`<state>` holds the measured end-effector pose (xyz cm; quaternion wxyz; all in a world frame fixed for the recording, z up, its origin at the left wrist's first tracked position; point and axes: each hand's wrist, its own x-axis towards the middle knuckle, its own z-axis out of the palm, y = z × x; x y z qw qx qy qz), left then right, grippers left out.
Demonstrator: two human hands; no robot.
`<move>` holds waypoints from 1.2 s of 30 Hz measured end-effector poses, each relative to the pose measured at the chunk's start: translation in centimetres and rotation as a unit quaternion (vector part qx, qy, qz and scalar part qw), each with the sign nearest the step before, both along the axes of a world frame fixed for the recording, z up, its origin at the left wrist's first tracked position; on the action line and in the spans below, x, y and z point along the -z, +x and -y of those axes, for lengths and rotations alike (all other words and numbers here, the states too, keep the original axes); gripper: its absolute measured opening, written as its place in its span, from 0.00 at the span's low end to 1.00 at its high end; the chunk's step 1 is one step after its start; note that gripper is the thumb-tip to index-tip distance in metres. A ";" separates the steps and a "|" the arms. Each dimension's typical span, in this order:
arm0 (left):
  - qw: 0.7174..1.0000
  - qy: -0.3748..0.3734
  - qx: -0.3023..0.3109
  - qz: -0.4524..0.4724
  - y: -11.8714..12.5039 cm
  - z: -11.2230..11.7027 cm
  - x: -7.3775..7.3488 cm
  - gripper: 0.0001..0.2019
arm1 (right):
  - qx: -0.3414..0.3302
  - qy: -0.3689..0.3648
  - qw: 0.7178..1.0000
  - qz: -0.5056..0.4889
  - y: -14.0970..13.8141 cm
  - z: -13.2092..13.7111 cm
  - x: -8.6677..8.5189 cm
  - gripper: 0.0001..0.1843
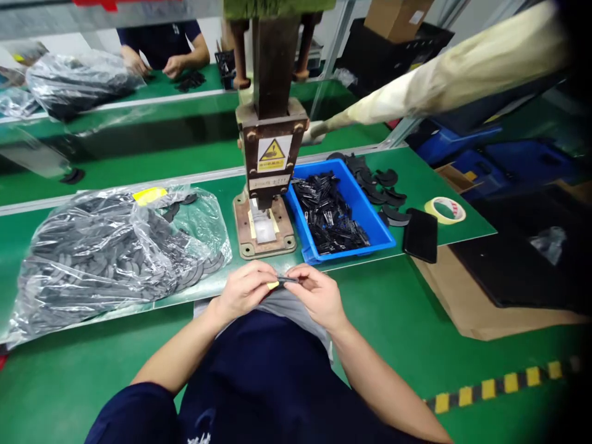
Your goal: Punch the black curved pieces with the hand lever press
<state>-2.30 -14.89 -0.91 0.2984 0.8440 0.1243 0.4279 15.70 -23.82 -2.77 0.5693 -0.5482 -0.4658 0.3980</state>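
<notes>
1. Fingers of the bare left hand (244, 288) are pinched together at the left end of a small, slim, dark piece (288, 280).
2. Thumb and fingertips of the bare right hand (321, 299) are clamped on its right end, so the piece bridges the narrow gap between the two sets of fingertips, lying roughly crosswise.
3. A small bright-yellow patch (272, 285) shows at the left fingertips, beside the piece; whether they are joined cannot be told.
4. Both hands are by the near edge of the green tabletop (428, 179), with the piece in front of the brown metal press (272, 123), apart from its base.
5. Beyond the right hand sits a blue rectangular plastic tray (370, 213) of narrow black parts (328, 213).
6. Left of the left hand lies a clear plastic bag (115, 246) of dark grey curved pieces.
</notes>
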 end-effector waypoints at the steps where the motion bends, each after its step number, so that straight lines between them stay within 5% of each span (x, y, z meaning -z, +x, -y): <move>1: 1.000 -0.007 -0.001 -0.002 -0.2 0.3 0.4 0.07 | 0.000 -0.007 1.000 -0.004 -0.2 0.3 0.2 0.12; 9: 0.998 -0.063 -0.012 -0.022 -1.8 1.9 3.3 0.08 | -0.004 -0.067 0.998 -0.017 -1.3 1.8 1.5 0.09; 17: 0.995 -0.099 -0.021 -0.023 -1.9 2.0 3.8 0.07 | -0.012 -0.082 0.992 -0.096 -1.8 1.1 1.8 0.10; 26: 0.991 -0.129 -0.003 -0.022 -2.6 1.0 0.8 0.09 | -0.155 -0.172 0.927 -0.296 -1.4 -0.7 0.4 0.22; 31: 0.990 -0.098 0.093 -0.045 -2.9 -0.4 -1.0 0.09 | -0.268 -0.235 0.860 -0.364 -1.3 -1.3 0.1 0.31; 36: 0.989 -0.077 0.101 -0.080 -2.7 -1.4 -1.7 0.07 | -0.263 -0.253 0.843 -0.395 -1.4 -1.9 0.5 0.26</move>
